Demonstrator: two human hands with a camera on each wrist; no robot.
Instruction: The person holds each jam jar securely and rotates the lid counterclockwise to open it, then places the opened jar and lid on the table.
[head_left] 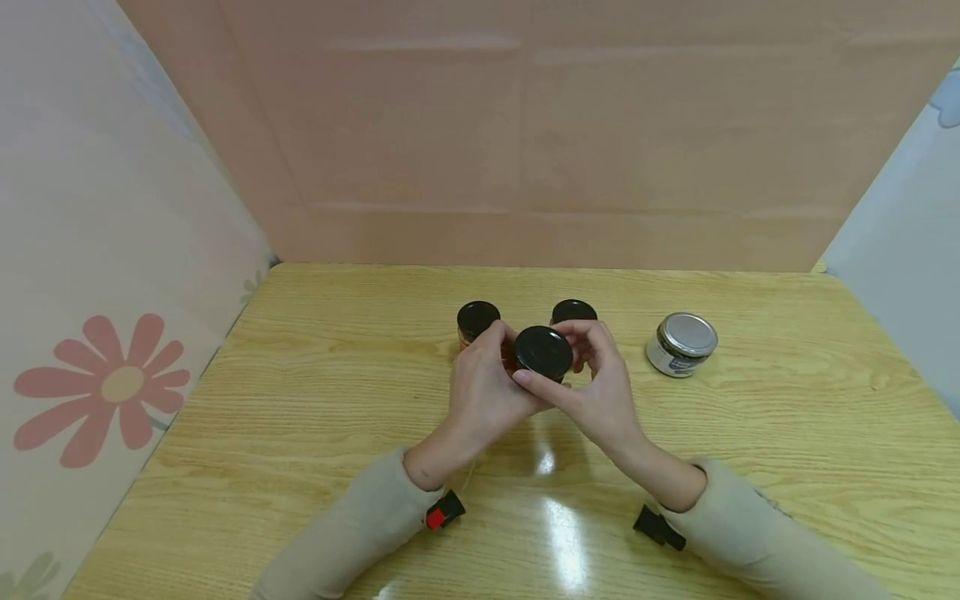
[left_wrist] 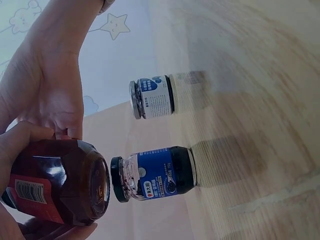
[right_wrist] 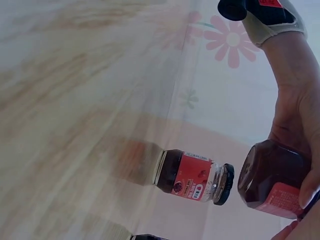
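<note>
A: Starting with the head view?
B: Shows a pale yellow wood-grain bench [head_left: 322, 375], bright with glare toward the front, with a creased beige panel [head_left: 525, 133] behind and, leftward, a white panel [head_left: 90, 208] bearing a pink flower [head_left: 122, 384].
A: And in the grasp?
B: Holds a dark red-brown glass jar with a black lid [head_left: 543, 352] above the bench, fingers of left hand [head_left: 486, 382] and right hand [head_left: 606, 390] curled around it. Puts a silver-lidded glass jar [head_left: 681, 345] to the right.
A: Next, the left wrist?
B: Shows the gripped jar's underside; catches a black-lidded glass jar with a blue label [left_wrist: 156, 172] upright on the bench, and a pale blue panel [left_wrist: 125, 60] with a smiling star [left_wrist: 115, 26].
A: Then the right wrist?
B: Finds a black-lidded glass jar with a red label [right_wrist: 192, 177] upright, dimly mirrored in the bench.
</note>
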